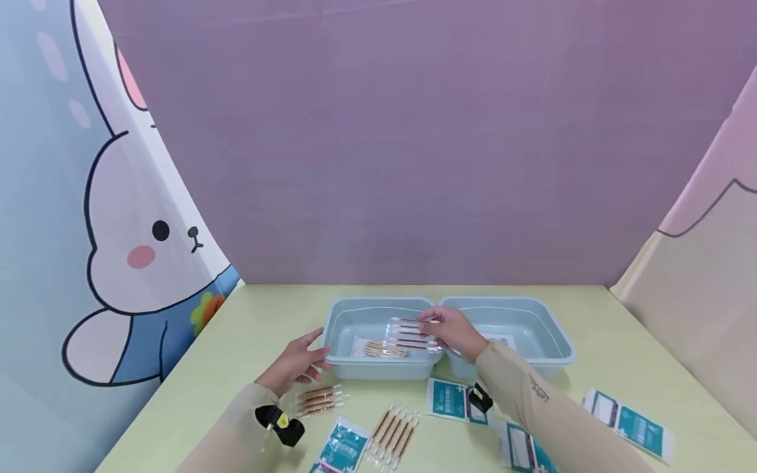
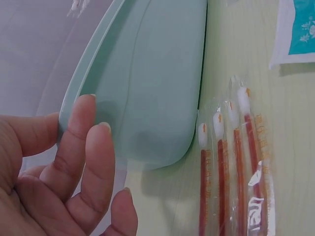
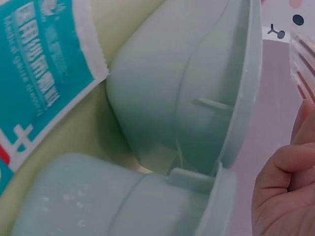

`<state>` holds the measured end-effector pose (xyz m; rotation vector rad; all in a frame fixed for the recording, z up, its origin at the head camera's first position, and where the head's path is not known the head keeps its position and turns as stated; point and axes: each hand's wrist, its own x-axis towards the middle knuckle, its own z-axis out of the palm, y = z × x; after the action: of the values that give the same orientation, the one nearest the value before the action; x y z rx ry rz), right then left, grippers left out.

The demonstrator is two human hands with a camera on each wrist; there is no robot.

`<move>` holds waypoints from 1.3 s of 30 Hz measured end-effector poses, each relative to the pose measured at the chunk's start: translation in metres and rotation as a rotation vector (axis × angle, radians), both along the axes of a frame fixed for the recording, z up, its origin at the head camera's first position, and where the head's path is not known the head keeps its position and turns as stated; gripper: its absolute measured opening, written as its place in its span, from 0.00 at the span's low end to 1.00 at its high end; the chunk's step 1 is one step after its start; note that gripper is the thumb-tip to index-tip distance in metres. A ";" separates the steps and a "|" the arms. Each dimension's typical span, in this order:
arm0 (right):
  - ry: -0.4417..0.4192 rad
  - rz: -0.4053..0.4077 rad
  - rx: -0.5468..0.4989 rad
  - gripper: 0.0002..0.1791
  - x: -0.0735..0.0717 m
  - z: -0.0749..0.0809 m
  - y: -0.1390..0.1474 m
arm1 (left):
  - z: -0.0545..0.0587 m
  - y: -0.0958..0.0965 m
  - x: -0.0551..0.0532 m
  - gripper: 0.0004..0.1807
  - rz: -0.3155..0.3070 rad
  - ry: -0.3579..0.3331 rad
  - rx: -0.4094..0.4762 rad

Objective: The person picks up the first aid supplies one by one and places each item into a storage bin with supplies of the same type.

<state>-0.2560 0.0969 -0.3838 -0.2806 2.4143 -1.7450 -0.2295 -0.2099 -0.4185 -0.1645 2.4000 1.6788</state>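
My right hand point(image 1: 454, 330) pinches a clear pack of brown-stemmed cotton swabs point(image 1: 409, 334) above the left light-blue plastic basin point(image 1: 378, 372). In the right wrist view, that pack point(image 3: 304, 66) shows at the right edge over the fingers. My left hand point(image 1: 298, 360) is at the basin's front left corner, fingers spread and loosely bent, fingertips right at the rim. Inside this basin lies a pack of pale-stemmed swabs point(image 1: 383, 349). Another pack of brown-stemmed swabs point(image 2: 229, 172) lies on the table close to my left hand.
The right basin point(image 1: 541, 328) stands beside the left one, with a white packet point(image 1: 504, 340) inside. In front lie another swab pack point(image 1: 393, 435) and several teal-and-white gauze packets point(image 1: 452, 399), some partly under my right forearm. A purple cloth wall point(image 1: 414, 144) rises behind the table.
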 end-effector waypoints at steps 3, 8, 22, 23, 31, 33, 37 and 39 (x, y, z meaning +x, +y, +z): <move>-0.016 -0.029 -0.004 0.11 -0.002 0.001 -0.006 | 0.000 -0.001 0.001 0.33 -0.003 -0.002 0.008; -0.029 -0.037 -0.014 0.11 -0.004 0.001 -0.014 | 0.000 -0.001 0.002 0.33 -0.006 0.001 -0.001; -0.152 0.070 -0.102 0.18 -0.019 0.010 -0.037 | -0.001 -0.007 0.001 0.32 -0.007 0.009 0.008; -0.162 0.074 -0.099 0.18 -0.019 0.011 -0.038 | -0.001 -0.007 0.001 0.32 -0.007 0.010 0.009; -0.098 0.060 0.078 0.18 -0.029 0.016 -0.046 | 0.001 -0.007 0.001 0.31 -0.007 0.006 0.023; -0.081 0.058 0.119 0.18 -0.033 0.019 -0.050 | 0.002 -0.007 0.001 0.31 -0.004 0.008 0.012; -0.048 0.049 0.171 0.16 -0.038 0.025 -0.057 | 0.001 -0.007 0.002 0.31 0.003 0.011 -0.012; -0.030 0.039 0.191 0.14 -0.040 0.026 -0.061 | 0.001 -0.006 0.002 0.31 0.002 0.012 -0.016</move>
<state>-0.2962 0.0364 -0.3578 -0.2734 2.5131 -1.4781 -0.2273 -0.2159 -0.4175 -0.1601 2.4236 1.6669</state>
